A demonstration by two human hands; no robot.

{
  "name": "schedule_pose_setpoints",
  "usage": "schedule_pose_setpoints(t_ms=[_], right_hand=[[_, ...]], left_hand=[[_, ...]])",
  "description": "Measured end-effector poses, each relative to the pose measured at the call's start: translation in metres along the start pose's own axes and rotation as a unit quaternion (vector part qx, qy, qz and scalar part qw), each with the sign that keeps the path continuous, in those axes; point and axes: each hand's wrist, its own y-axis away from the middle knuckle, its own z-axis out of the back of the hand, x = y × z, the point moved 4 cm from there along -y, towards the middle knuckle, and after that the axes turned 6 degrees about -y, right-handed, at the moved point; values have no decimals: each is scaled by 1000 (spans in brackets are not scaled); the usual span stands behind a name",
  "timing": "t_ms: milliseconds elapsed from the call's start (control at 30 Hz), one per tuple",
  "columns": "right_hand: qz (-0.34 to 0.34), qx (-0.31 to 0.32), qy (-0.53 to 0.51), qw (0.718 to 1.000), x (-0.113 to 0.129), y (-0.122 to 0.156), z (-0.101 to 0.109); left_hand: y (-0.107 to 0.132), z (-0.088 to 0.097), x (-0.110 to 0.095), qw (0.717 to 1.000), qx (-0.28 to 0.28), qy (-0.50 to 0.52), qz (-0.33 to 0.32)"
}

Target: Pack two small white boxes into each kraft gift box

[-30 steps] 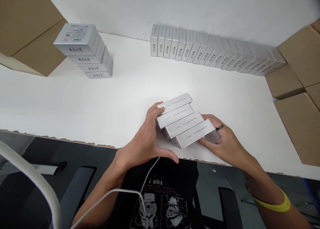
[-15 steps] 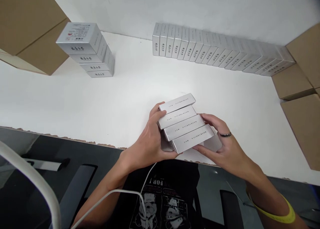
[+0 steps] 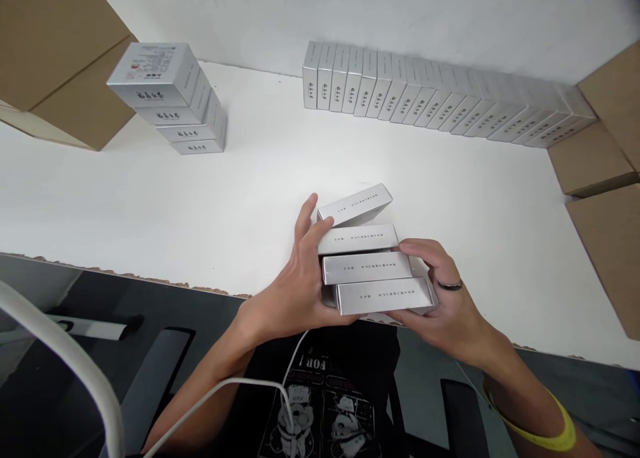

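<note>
Several flat silver-white cartons (image 3: 367, 269) with a line of small print on their narrow sides stand in a loose group near the table's front edge. My left hand (image 3: 297, 281) grips their left ends, its thumb under the nearest carton and one fingertip on the second from the back. Around the right ends of the nearer cartons closes my right hand (image 3: 445, 295), which wears a dark ring. The farthest carton (image 3: 356, 205) slants away from the others, its right end standing apart. The undersides of the cartons are hidden.
A long row of matching cartons (image 3: 400, 95) stands along the wall. On the left rises a stack of cartons (image 3: 187, 115) beside a brown cardboard box (image 3: 65, 51). More cardboard boxes (image 3: 610, 245) stand at the right. A white cable (image 3: 235, 382) hangs in front.
The nearer cartons have turned level and shifted right, moving away from the farthest one. My right hand has turned with them, and a finger of my left hand has lifted off.
</note>
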Motion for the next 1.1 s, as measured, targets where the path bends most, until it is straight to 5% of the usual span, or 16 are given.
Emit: schedule_pose_setpoints(t_ms=[267, 633, 1100], right_hand=[[68, -13, 25, 997, 9, 8, -2], [28, 21, -37, 999, 6, 19, 1], [137, -16, 94, 986, 14, 26, 11]], left_hand=[[2, 0, 0, 999, 31, 11, 17], [2, -6, 0, 999, 28, -8, 31], [12, 25, -9, 995, 24, -91, -45]])
